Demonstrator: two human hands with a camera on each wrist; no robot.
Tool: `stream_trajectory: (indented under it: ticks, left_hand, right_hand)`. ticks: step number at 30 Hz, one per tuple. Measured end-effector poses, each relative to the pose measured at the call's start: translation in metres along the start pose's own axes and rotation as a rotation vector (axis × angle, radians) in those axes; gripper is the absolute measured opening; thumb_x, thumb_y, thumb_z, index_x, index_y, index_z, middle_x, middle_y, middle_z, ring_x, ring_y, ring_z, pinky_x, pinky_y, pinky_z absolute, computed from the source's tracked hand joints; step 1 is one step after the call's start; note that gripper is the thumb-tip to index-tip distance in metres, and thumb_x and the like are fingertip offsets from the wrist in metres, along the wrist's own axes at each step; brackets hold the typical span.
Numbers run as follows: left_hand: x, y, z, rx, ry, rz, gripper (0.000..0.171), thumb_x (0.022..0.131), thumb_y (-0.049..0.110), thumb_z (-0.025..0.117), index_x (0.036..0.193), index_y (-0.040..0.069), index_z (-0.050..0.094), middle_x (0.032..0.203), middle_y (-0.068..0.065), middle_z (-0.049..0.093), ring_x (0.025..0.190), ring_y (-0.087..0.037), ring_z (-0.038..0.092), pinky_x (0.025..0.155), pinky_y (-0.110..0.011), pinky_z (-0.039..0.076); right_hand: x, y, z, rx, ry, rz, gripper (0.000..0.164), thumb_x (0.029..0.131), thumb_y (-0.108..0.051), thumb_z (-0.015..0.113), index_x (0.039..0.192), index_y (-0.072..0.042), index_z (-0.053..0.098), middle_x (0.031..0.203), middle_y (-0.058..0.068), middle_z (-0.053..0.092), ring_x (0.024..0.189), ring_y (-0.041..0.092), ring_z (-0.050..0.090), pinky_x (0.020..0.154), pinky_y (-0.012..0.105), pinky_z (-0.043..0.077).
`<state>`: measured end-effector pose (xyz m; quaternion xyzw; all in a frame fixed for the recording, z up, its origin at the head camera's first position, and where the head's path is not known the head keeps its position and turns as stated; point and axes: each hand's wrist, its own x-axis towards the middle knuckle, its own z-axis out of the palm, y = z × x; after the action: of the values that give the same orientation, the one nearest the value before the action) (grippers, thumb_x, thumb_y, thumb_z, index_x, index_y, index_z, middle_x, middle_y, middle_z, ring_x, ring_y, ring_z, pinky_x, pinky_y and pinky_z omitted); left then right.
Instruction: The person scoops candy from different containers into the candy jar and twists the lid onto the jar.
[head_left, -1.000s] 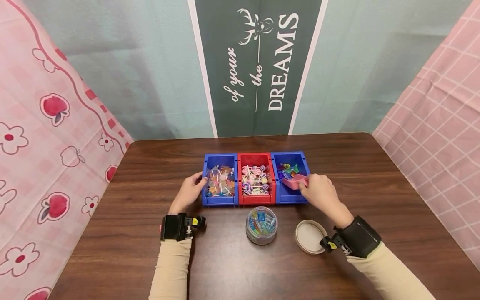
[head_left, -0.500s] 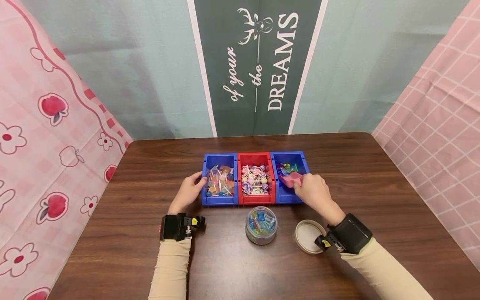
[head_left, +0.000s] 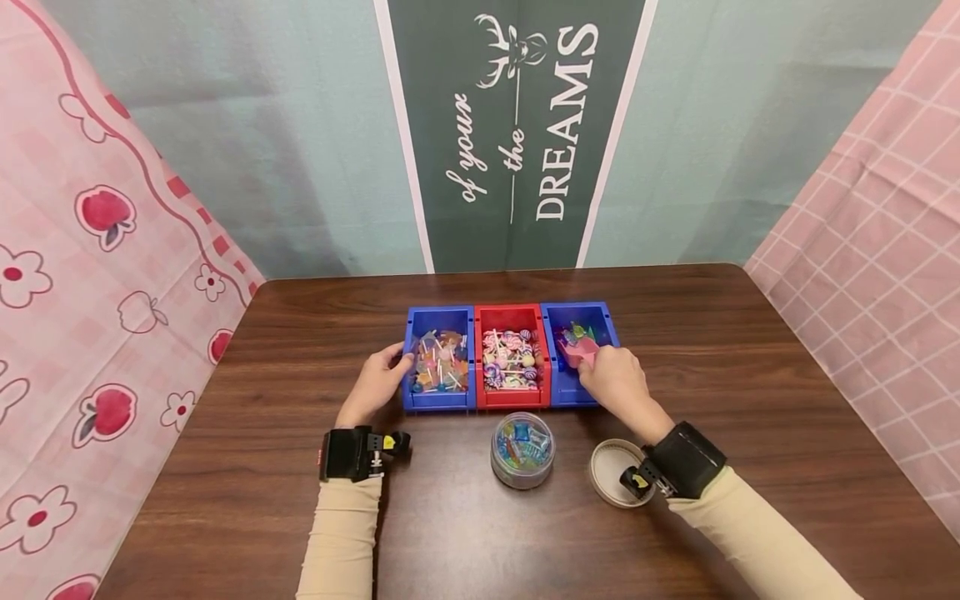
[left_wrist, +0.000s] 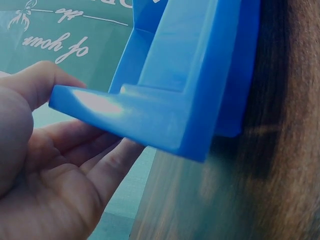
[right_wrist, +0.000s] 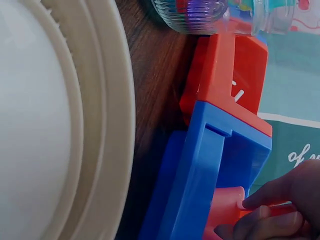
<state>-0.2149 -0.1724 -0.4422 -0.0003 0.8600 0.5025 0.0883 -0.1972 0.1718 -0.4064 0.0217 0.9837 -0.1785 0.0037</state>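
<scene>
My left hand [head_left: 377,383] grips the outer side wall of the left blue bin [head_left: 440,402], thumb at its rim and fingers against the outside in the left wrist view. That bin holds wrapped lollipops and candies. In the right blue bin [head_left: 576,393], my right hand [head_left: 617,385] pinches the handle of a small pink scoop [head_left: 578,352]. The scoop's bowl is down among a few shiny blue, green and purple wrapped candies [head_left: 579,332], partly hiding them. The right wrist view shows thumb and fingers on the scoop [right_wrist: 226,206], its bowl inside the bin.
A red bin [head_left: 513,400] of striped lollipops stands between the blue ones. In front, a clear round jar [head_left: 522,479] holds blue and coloured candies. Its pale lid [head_left: 611,471] lies to the right, beneath my right wrist. Dark wood table [head_left: 450,542]; fabric curtains behind and at both sides.
My right hand has moved left with the scoop, deeper into the right bin, and the scoop has turned and reached the candies. My left hand has stayed on its bin.
</scene>
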Motion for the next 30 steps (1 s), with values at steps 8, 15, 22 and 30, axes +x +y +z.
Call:
stream_trajectory:
  ticks: [8,15,22,30]
  left_hand:
    - [-0.003,0.001,-0.002,0.009,0.010,0.046,0.046,0.102,0.023,0.044,0.140,-0.003,0.045,0.128,-0.026,0.060,0.104,-0.026,0.061,0.097,-0.043,0.053]
    - [-0.001,0.000,-0.002,0.009,0.001,0.036,0.044,0.102,0.019,0.044,0.141,-0.002,0.045,0.130,-0.024,0.060,0.110,-0.028,0.060,0.101,-0.046,0.051]
    - [-0.001,-0.001,0.000,0.017,-0.007,0.026,0.045,0.102,0.020,0.044,0.142,-0.001,0.045,0.132,-0.023,0.059,0.112,-0.028,0.059,0.102,-0.046,0.050]
    - [-0.001,0.000,-0.002,0.015,-0.005,0.019,0.047,0.101,0.022,0.045,0.142,0.000,0.043,0.135,-0.023,0.057,0.112,-0.029,0.058,0.104,-0.048,0.048]
  right_hand:
    - [-0.001,-0.005,0.004,-0.055,0.004,0.027,0.034,0.087,-0.022,0.058,0.061,0.000,0.058,0.072,0.024,0.063,0.064,0.034,0.059,0.054,0.045,0.051]
    - [0.001,-0.006,0.006,-0.050,0.032,0.080,0.033,0.086,-0.023,0.059,0.071,0.006,0.063,0.084,0.032,0.067,0.072,0.041,0.062,0.060,0.051,0.053]
    - [0.010,0.001,0.012,-0.024,0.027,0.057,0.033,0.086,-0.021,0.057,0.062,0.002,0.057,0.071,0.024,0.062,0.062,0.034,0.056,0.051,0.043,0.048]
    - [0.015,0.006,0.015,0.027,0.017,0.017,0.037,0.086,-0.020,0.055,0.054,-0.005,0.050,0.059,0.013,0.053,0.058,0.028,0.051,0.048,0.033,0.040]
